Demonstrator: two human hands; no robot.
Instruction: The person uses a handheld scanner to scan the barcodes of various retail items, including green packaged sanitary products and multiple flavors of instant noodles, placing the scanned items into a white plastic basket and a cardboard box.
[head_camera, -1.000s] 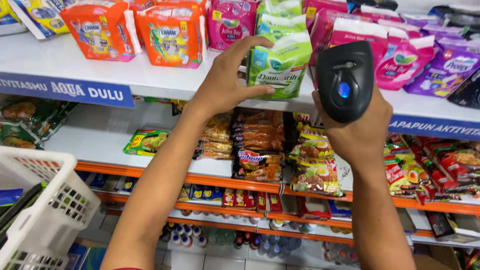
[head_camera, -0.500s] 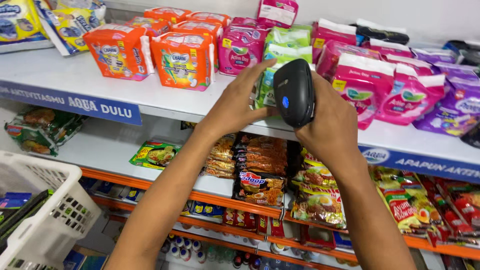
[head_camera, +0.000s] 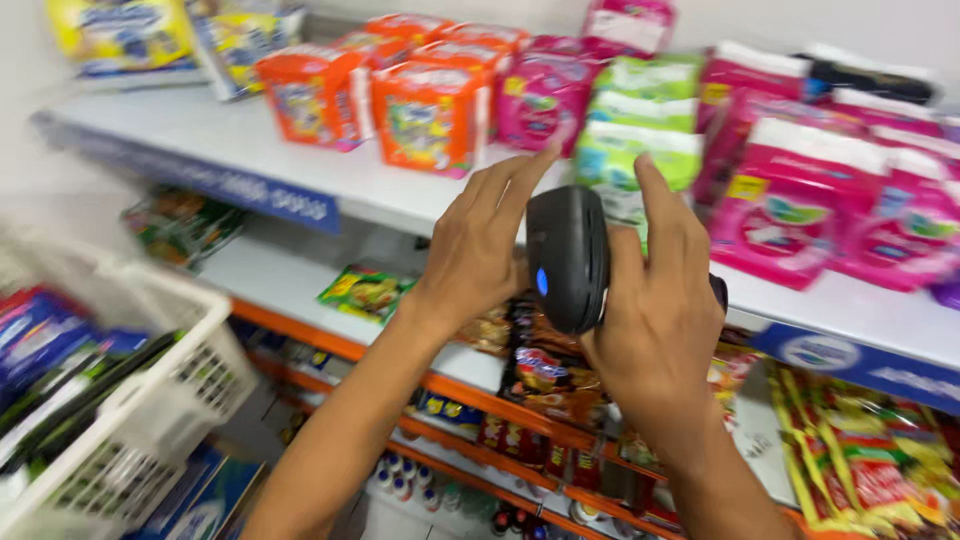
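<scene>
Two hands are up in front of the white top shelf (head_camera: 300, 170). My right hand (head_camera: 655, 320) is wrapped tight around a black scanner (head_camera: 567, 258), with the fingers closed on its back and the forefinger sticking up. A small blue light shines on the scanner's face. The scanner sits just in front of the shelf's front edge, close to a light green pack (head_camera: 625, 170) that stands on the shelf.

My left hand (head_camera: 480, 250) is open, with the fingers spread apart and pointing up at the shelf. It holds nothing. It is just beside the scanner, and I think its fingertips are near the green pack, but the picture is blurry, so I cannot tell if they touch.

On the shelf, left of the green pack, stand orange packs (head_camera: 425, 115). Right of it stand pink packs (head_camera: 800, 200). Below the shelf lie bags of snacks (head_camera: 545, 375). Far to the lower left of the shelf is a white basket (head_camera: 150, 420).
</scene>
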